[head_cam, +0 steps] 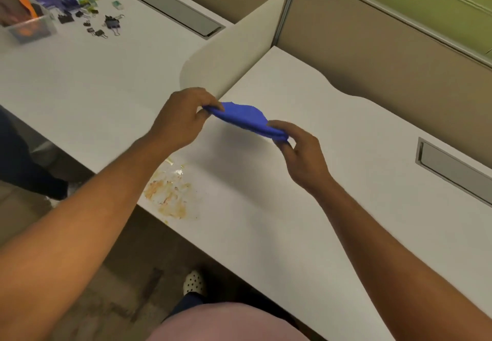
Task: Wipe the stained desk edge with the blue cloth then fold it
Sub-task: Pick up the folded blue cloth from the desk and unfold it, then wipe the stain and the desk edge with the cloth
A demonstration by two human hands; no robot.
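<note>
The blue cloth (pixel 243 117) hangs bunched in the air above the white desk (pixel 306 194), stretched between both hands. My left hand (pixel 181 120) pinches its left end and my right hand (pixel 300 149) pinches its right end. An orange-brown stain (pixel 167 194) with a few crumbs lies on the desk by its front edge, below my left forearm and apart from the cloth.
A low white divider panel (pixel 231 45) separates two desktops. Grey cable trays (pixel 170 5) (pixel 452 167) are set into them. Binder clips (pixel 106 25) and a clear box of supplies (pixel 29 26) lie far left, with another person's hand there. My shoe (pixel 194 282) shows below.
</note>
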